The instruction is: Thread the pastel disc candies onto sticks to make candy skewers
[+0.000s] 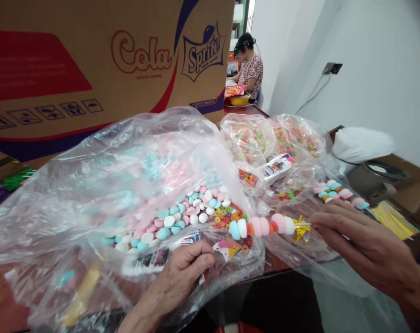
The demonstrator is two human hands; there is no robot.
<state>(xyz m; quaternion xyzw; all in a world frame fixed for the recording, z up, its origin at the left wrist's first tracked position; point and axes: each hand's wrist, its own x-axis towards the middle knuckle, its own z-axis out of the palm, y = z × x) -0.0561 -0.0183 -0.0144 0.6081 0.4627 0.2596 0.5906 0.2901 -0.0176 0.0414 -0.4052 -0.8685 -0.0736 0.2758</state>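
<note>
My right hand (366,245) pinches the thin white stick of a candy skewer (262,226), held level and pointing left. Pink, white and blue marshmallow-like candies alternate on it with small orange-red gummies. My left hand (187,266) is closed, thumb against the curled fingers, with a small printed card (227,248) in pink, white and yellow at its fingertips. Just beyond it, loose pastel candies (168,221) and green and orange gummy rings (227,215) spill from a large clear plastic bag (102,152). A gold twist-tie bunch (302,229) shows behind the skewer's stick.
A tall cardboard box (137,92) stands behind the bag. Bags of gummy rings (251,138), a card pack (279,167) and finished skewers (342,193) lie to the right, near yellow strips (393,219) and a metal pot (369,180). Another person (251,71) sits farther back.
</note>
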